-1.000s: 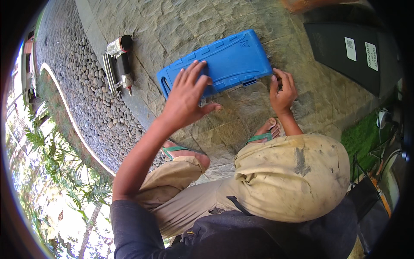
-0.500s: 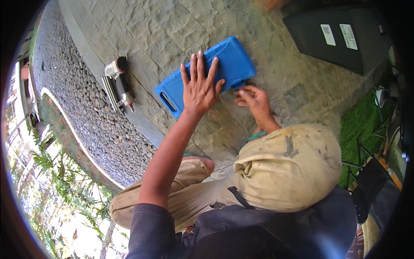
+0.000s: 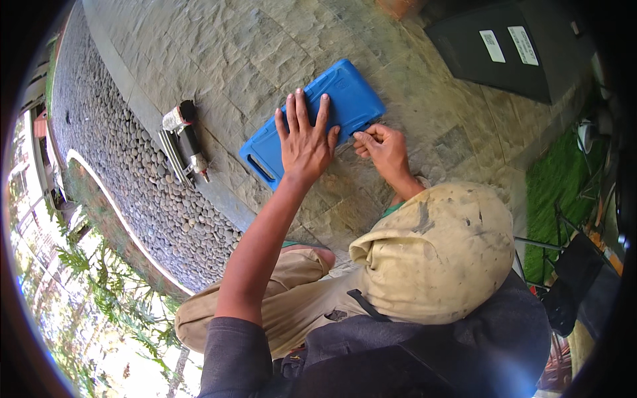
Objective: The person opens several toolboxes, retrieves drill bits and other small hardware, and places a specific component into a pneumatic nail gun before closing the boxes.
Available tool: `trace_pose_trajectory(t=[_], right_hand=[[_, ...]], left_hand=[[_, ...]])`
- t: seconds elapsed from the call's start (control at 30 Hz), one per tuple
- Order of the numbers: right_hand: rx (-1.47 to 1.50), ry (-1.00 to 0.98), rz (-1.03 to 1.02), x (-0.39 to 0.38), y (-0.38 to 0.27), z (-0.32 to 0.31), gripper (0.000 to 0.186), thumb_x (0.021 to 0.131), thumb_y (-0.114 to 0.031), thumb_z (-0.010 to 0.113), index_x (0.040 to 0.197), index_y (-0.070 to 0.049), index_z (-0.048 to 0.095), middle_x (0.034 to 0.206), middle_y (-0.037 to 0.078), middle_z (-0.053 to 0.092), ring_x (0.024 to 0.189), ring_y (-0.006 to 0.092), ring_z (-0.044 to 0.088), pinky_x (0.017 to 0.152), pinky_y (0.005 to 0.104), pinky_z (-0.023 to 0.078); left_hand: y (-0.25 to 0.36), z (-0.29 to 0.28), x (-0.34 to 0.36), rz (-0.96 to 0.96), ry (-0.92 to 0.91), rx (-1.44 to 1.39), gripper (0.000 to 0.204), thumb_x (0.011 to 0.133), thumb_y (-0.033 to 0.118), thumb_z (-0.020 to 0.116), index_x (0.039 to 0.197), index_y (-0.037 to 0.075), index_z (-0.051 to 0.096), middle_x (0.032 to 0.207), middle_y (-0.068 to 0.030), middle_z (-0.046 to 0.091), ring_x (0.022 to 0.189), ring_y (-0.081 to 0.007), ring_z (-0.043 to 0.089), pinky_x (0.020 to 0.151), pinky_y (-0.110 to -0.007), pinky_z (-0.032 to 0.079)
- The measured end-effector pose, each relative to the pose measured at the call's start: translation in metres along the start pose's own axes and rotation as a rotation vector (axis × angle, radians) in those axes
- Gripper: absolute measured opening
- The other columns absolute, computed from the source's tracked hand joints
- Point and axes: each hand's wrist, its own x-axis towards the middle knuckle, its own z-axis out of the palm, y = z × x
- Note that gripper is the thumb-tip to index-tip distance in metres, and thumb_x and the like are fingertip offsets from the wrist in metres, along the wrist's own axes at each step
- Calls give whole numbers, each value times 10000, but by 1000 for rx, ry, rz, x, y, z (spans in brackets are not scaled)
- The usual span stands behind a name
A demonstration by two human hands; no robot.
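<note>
A blue plastic tool case [image 3: 355,93], closed and with a handle slot at its left end, lies flat on the stone paving. Across its lid rests my left hand [image 3: 306,142], palm down with the fingers spread. My right hand [image 3: 388,152] is at the case's near edge, toward its right end. Its thumb and forefinger pinch at a small latch there, mostly covered by the fingertips, while the other fingers are curled in. To the left of the case, a pneumatic nail gun [image 3: 190,140] in silver and black lies on its side, touched by neither hand.
Stone paving [image 3: 245,53] spreads around the case. A pebble strip [image 3: 142,152] curves along the left. At the upper right lies a large black panel [image 3: 494,56] with white labels. Artificial grass [image 3: 551,176] and a folding chair [image 3: 584,272] are at the right. My bent knee [image 3: 444,245] is close below.
My right hand has moved in against the case's edge, and its fingers have closed at the latch. The latch stuck out before. My left hand stays on the lid.
</note>
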Motion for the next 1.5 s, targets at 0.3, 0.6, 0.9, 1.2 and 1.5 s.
trace_pose_trajectory(t=[0.3, 0.6, 0.9, 1.2, 1.5], right_hand=[[-15, -67, -25, 15, 5, -11, 180, 971, -152, 750, 879, -5, 703, 744, 37, 706, 659, 96, 650, 599, 266, 519], [129, -133, 116, 17, 1, -19, 221, 1043, -164, 642, 893, -4, 673, 771, 61, 706, 667, 102, 663, 600, 261, 537], [-201, -18, 133, 14, -30, -4, 275, 1037, -105, 602, 821, 57, 653, 720, 140, 724, 594, 182, 725, 527, 318, 589], [-167, -80, 70, 25, -34, 1, 278, 1051, -102, 567, 845, 65, 651, 758, 160, 731, 632, 214, 743, 576, 336, 619], [-39, -558, 332, -23, 29, 16, 290, 1031, -230, 656, 1068, 57, 631, 952, 168, 738, 785, 197, 741, 677, 316, 621]], left_hand=[[17, -4, 31, -110, -11, -115, 887, 903, 685, 616, 1608, 219, 348, 1503, -246, 357, 1407, -414, 341, 1147, -620, 216], [23, 2, 31, -55, -12, -35, 764, 926, 651, 600, 1593, 347, 387, 1559, -267, 315, 1426, -434, 308, 1134, -645, 225], [24, 1, 32, -42, 6, -39, 729, 950, 606, 597, 1594, 339, 383, 1532, -276, 331, 1400, -439, 325, 1121, -648, 237], [18, -4, 33, -113, 97, -55, 689, 969, 578, 590, 1573, 284, 435, 1487, -270, 407, 1354, -424, 393, 1108, -578, 282], [-77, -20, -29, -469, 7, -309, 544, 1003, 521, 598, 1308, 71, 580, 1192, -166, 644, 1079, -357, 633, 854, -454, 517]])
